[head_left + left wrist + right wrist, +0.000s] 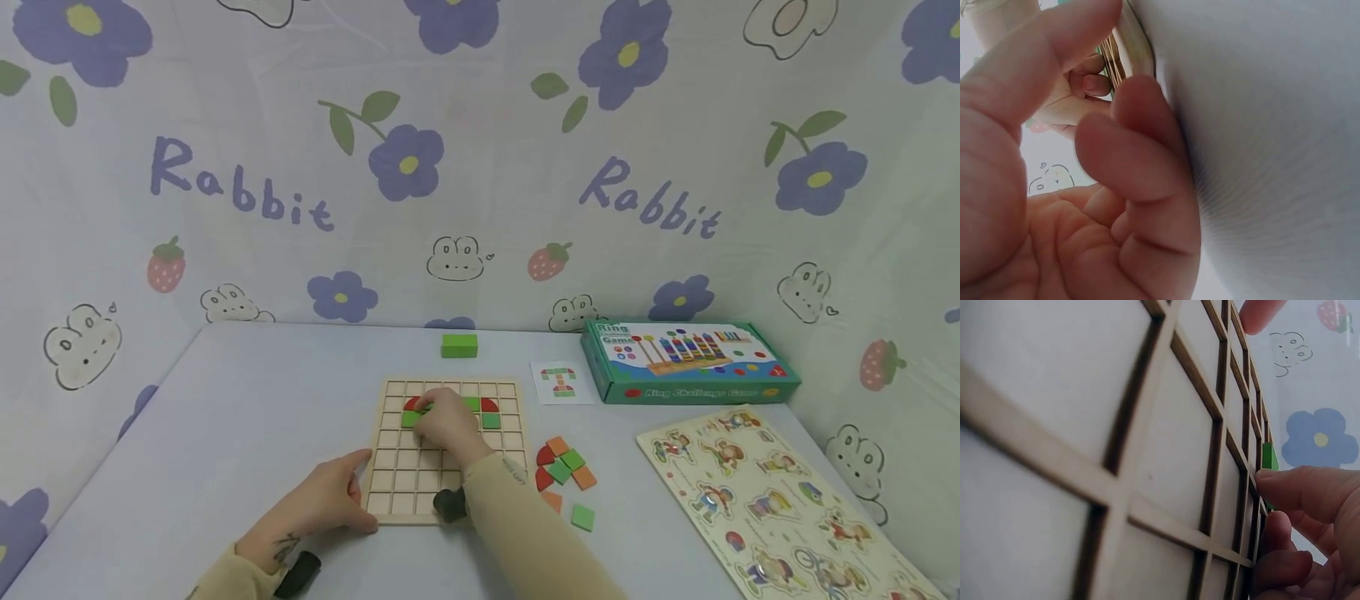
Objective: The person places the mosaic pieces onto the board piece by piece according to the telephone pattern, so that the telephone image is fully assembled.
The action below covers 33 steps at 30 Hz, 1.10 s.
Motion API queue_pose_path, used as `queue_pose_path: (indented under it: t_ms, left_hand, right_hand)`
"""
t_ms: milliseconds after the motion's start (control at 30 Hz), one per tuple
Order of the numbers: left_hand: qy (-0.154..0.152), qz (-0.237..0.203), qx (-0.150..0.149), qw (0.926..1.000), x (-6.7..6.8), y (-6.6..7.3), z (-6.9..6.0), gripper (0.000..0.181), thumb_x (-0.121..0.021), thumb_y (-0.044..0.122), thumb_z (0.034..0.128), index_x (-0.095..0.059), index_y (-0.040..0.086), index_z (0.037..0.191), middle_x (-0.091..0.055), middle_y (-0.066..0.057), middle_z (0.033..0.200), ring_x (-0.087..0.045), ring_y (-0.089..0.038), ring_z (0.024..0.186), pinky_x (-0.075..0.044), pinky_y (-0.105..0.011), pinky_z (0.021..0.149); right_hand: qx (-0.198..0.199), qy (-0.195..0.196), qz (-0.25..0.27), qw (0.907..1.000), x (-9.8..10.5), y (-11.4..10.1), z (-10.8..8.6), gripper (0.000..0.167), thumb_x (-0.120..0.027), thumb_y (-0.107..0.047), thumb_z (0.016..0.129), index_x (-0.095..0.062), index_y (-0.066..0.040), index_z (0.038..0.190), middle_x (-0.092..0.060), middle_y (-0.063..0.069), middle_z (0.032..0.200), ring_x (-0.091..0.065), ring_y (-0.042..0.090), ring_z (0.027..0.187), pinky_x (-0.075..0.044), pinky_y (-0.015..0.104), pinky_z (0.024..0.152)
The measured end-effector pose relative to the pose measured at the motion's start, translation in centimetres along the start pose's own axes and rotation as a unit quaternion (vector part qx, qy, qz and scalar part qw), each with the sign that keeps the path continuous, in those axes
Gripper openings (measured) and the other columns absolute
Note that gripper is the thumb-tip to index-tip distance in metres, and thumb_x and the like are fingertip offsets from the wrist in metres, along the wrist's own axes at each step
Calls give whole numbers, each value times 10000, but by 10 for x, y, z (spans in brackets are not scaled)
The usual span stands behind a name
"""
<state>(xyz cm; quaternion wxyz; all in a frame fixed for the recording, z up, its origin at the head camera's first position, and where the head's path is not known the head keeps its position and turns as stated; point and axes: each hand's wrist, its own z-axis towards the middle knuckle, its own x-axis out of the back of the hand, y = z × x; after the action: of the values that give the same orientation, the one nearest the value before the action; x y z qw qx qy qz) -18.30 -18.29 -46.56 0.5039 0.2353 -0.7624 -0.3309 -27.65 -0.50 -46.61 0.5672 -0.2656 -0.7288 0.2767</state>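
A wooden grid board [397, 483] lies on the table. My left hand [322, 496] holds its near left corner, thumb at the bottom and fingers along the left edge. In the left wrist view, bent fingers [1154, 169] meet the board's edge [1134, 44]. Over the upper rows, my right hand [446, 425] pinches a green tile [1267, 456], partly hidden by the fingers. Red quarter-round pieces [490, 405] and green square tiles [491, 421] sit in cells on both sides of that hand.
Loose orange, green and red pieces [573, 459] lie right of the board. A printed pattern card [561, 383] is beyond them, beside a green game box [690, 367]. A wooden picture puzzle [750, 492] lies far right. Behind the board sits a green block [459, 346].
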Motion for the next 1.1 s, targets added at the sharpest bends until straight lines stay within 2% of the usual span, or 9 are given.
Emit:
queue_pose_path:
  t_ms: [133,300,433,533,700,800,933,1100]
  left_hand:
    - [18,-20,23,10000,0,1,1,984,-842,75,556,-332,-51,1387,-530,-29,601,-446,-116,513,-346,-246,463]
    - [42,25,25,10000,-1,1,1,981,-845,80,555,-338,-49,1385,-526,-26,601,-446,-115,515,-347,-244,464]
    - [46,63,18,10000,-1,1,1,980,-846,83,553,-341,-53,1381,-523,-26,603,-444,-116,518,-343,-246,463]
    - [58,90,63,9999,-2,1,1,977,-847,85,554,-344,-47,1381,-523,-28,604,-441,-118,518,-338,-249,464]
    - [119,113,200,9997,-3,3,1,986,-852,83,546,-348,-36,1385,-525,-34,607,-441,-119,517,-335,-249,465]
    - [146,92,286,9994,-3,4,1,994,-854,80,543,-346,-29,1390,-525,-38,611,-441,-120,516,-335,-249,466]
    - [170,85,317,9993,-4,4,0,993,-852,76,546,-345,-21,1394,-523,-40,614,-443,-122,519,-336,-252,467]
    - [161,107,291,9994,-5,4,0,994,-852,81,547,-343,-23,1395,-525,-40,614,-445,-123,520,-337,-253,467]
  right_hand:
    - [-5,92,-130,9999,-2,0,1,247,-732,-100,706,-700,-184,936,-632,1,1028,-510,164,739,-375,281,584]
    - [-15,150,-44,9999,-2,1,0,228,-734,-97,711,-707,-190,918,-633,5,1045,-509,167,752,-374,285,592]
    - [-38,134,254,9996,1,1,0,249,-734,-100,714,-697,-183,946,-623,10,1058,-510,167,772,-386,286,605]
    - [91,115,686,9975,8,2,-2,272,-728,-104,734,-677,-140,999,-608,48,1056,-525,178,782,-417,298,619]
    - [446,94,1310,9903,31,2,-12,314,-707,-116,778,-637,-60,1078,-584,107,976,-532,207,774,-438,318,627]
    - [523,158,1578,9860,50,4,-20,314,-700,-114,784,-629,-43,1082,-568,87,890,-510,195,748,-424,304,618]
    - [388,387,1916,9800,76,16,-34,307,-701,-109,777,-627,-44,1068,-537,56,830,-474,175,745,-407,296,636]
    - [-60,755,1993,9770,107,46,-58,310,-704,-124,773,-629,-63,1068,-520,45,785,-448,170,704,-403,307,620]
